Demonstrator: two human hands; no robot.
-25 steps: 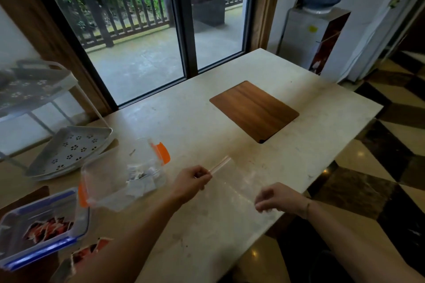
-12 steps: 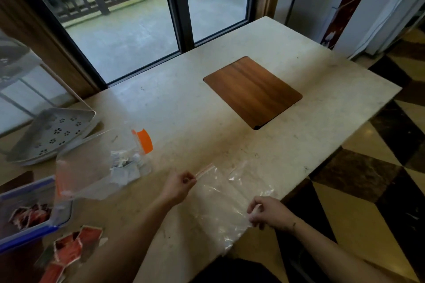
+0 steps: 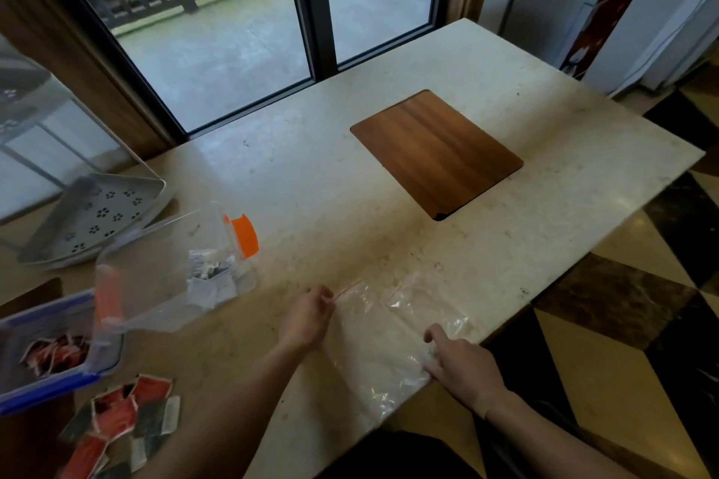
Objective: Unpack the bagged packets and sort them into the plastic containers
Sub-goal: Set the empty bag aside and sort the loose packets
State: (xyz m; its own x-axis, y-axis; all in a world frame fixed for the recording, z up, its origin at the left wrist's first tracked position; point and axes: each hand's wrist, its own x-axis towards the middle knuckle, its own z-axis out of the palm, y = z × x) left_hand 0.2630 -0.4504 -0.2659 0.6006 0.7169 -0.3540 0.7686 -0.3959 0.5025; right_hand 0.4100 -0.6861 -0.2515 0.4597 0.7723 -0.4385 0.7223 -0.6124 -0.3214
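Head view: an empty clear plastic bag [image 3: 383,338] lies flat on the stone table [image 3: 350,175] near its six o'clock edge; the left hand [image 3: 305,317] pinches its zip strip at the nine o'clock corner; the right hand [image 3: 463,366] presses its three o'clock side, fingers seemingly closed on the film; the orange-clipped container [image 3: 175,264] holding pale packets [image 3: 210,278] sits at nine o'clock, the blue-rimmed container [image 3: 50,358] and loose red packets [image 3: 120,420] toward eight.

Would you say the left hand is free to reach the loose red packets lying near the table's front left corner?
Probably not at once: the left hand is pinching the clear bag's zip edge. Nothing lies between it and the red packets, so once it lets go the way looks open.
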